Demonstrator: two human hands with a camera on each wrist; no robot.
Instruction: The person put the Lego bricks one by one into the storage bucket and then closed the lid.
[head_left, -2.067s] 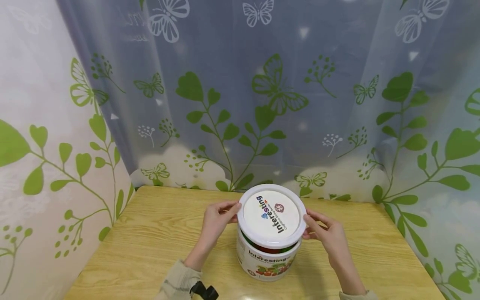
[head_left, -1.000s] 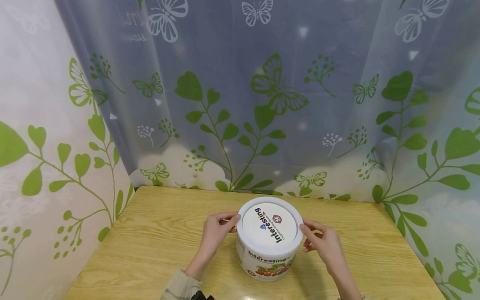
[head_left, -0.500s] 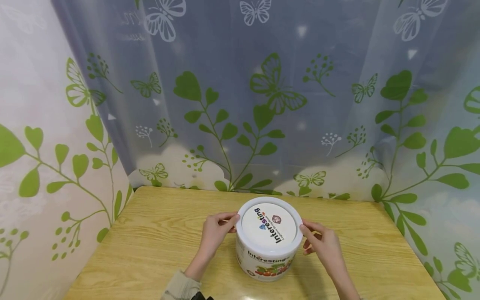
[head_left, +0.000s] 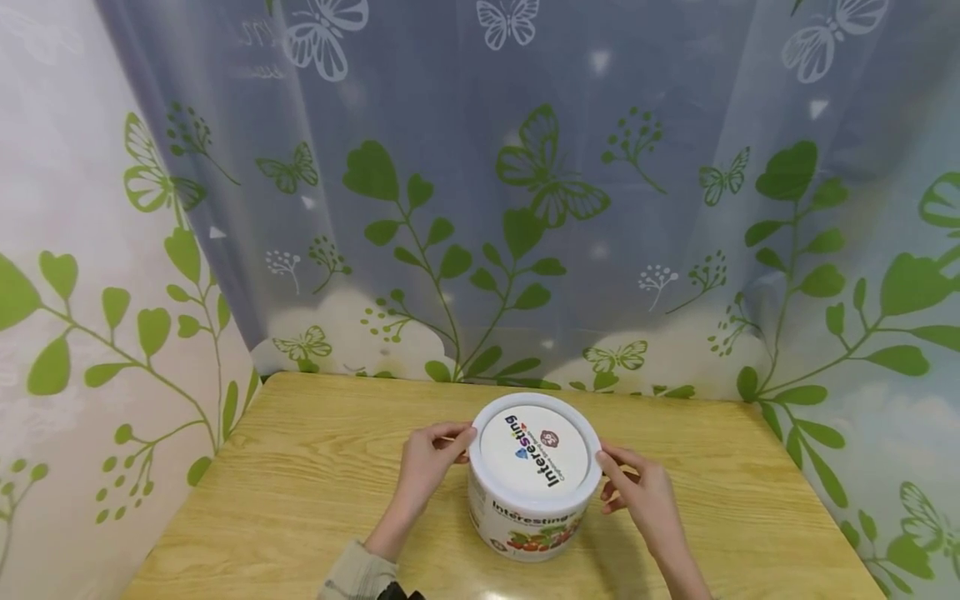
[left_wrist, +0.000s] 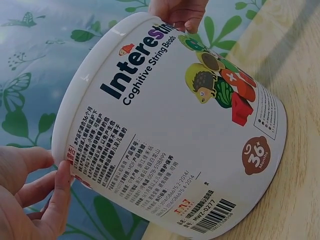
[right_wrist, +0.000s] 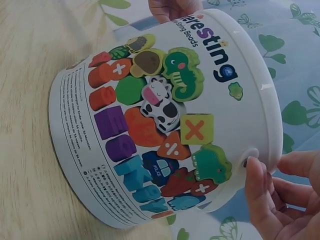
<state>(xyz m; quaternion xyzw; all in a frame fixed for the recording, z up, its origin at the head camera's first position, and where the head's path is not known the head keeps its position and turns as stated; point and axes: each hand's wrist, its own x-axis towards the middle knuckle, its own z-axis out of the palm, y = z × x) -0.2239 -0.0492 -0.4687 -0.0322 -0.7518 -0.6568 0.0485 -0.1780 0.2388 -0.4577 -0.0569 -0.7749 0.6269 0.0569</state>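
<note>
A round white plastic bucket of string beads stands upright on the table, its printed side showing coloured bead shapes. The white lid, lettered "Interesting", lies level over its mouth and hides the contents. At the lid's left edge, my left hand pinches the rim, thumb on top and fingers below. My right hand grips the opposite edge the same way, its lower fingers curled. In the right wrist view, its fingertips touch a small handle lug just under the rim.
The wood-grain table extends on both sides of the bucket. Behind it hangs a blue-grey curtain printed with leaves and butterflies, with similar pale sheets at left and right. A black strap sits at the left sleeve.
Two seconds ago the lid was tilted above the bucket, with red and green contents showing through a gap. Both hands have lowered it onto the rim, closing that gap; since then they hold still.
</note>
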